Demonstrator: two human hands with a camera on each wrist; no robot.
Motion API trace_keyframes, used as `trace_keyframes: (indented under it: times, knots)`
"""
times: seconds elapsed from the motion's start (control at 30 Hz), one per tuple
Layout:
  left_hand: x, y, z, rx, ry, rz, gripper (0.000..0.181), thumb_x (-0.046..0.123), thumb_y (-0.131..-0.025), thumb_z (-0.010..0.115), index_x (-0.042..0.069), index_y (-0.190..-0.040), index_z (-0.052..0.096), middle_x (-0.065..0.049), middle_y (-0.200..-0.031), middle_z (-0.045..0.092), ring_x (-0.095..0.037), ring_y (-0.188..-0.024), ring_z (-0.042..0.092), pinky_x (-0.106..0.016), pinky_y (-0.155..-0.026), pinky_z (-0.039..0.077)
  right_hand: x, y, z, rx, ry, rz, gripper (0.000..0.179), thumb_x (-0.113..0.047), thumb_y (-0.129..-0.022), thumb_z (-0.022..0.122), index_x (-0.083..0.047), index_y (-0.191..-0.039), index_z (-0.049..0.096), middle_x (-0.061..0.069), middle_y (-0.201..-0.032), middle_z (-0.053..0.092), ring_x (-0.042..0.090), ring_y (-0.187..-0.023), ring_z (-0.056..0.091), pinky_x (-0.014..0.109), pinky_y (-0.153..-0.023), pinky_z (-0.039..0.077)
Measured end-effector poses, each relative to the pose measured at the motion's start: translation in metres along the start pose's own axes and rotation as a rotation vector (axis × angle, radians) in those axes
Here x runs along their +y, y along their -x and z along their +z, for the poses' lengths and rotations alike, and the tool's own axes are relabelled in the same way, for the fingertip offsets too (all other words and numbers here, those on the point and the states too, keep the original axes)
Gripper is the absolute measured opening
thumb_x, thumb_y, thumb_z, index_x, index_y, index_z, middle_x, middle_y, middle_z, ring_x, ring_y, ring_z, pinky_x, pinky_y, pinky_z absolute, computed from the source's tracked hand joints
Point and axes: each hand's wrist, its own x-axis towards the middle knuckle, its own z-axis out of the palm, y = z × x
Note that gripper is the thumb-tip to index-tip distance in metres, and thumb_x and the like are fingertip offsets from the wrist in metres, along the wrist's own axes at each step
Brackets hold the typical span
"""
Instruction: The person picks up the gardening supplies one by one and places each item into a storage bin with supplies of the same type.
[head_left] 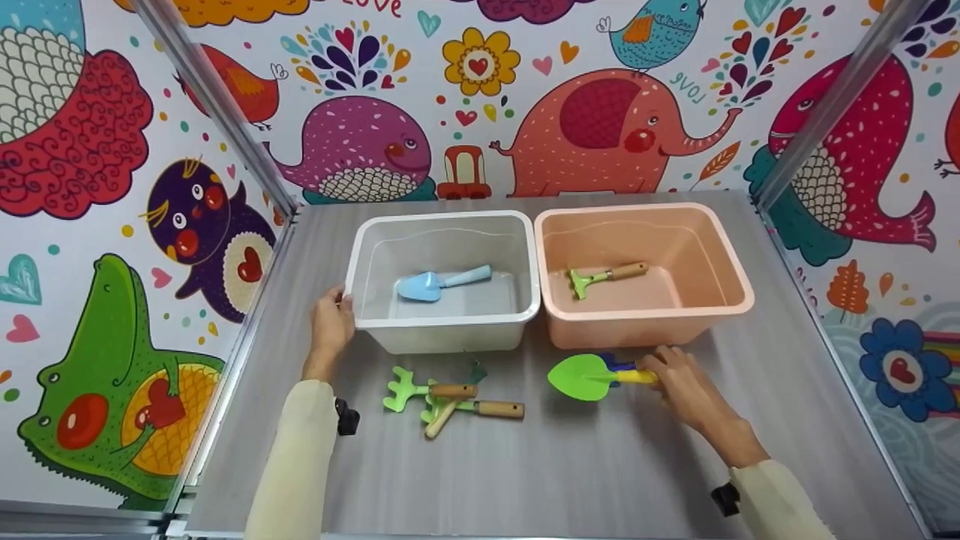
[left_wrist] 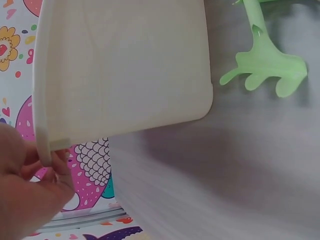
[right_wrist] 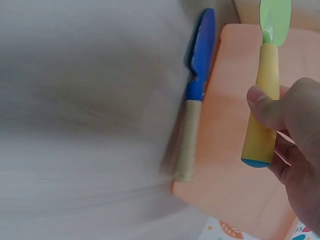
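My left hand (head_left: 332,324) pinches the rim of a white plastic bin (head_left: 450,334) at its left side; the left wrist view shows the fingers (left_wrist: 61,172) under the rim. A light-blue toy trowel (head_left: 424,287) lies inside that bin. My right hand (head_left: 686,386) grips the yellow handle (right_wrist: 263,115) of a green toy trowel (head_left: 581,377), held above the table before the peach bin (head_left: 630,330). Below it, a blue trowel (right_wrist: 202,47) with a wooden handle lies along the peach bin's front. A small green rake (head_left: 581,283) with a wooden handle rests in the peach bin.
Before the white bin lie a green hand rake (head_left: 403,390) and another wooden-handled green tool (head_left: 499,409), overlapping. A further wooden handle (head_left: 441,421) crosses them; a dark green piece (head_left: 478,371) shows behind. Printed panels and metal posts (head_left: 806,105) enclose the grey table (head_left: 562,480).
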Motion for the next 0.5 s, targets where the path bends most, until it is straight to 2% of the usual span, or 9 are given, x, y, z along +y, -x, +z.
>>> trace_keyframes:
  times: [0.37,0.5]
  knots:
    - [0.000,0.000,0.002,0.017,0.006,0.026,0.037,0.000,-0.104,0.042,-0.017,-0.137,0.048,-0.037,-0.129,0.058,-0.047,-0.118,0.059,-0.054,-0.103,0.047,-0.014,-0.016,-0.017,0.057,-0.001,-0.070,0.039,0.013,-0.067,0.084,-0.007,-0.094,0.064,0.008,-0.092,0.060,0.024,-0.084,0.053,0.041,-0.079,0.048]
    - [-0.002,0.000,0.002,0.052,-0.013,0.073,0.036,0.000,-0.103,0.044,-0.018,-0.134,0.050,-0.038,-0.124,0.060,-0.049,-0.114,0.060,-0.055,-0.100,0.048,-0.020,-0.022,-0.023,0.064,-0.004,-0.085,0.041,0.012,-0.065,0.085,-0.007,-0.095,0.066,0.007,-0.092,0.061,0.024,-0.084,0.054,0.040,-0.077,0.048]
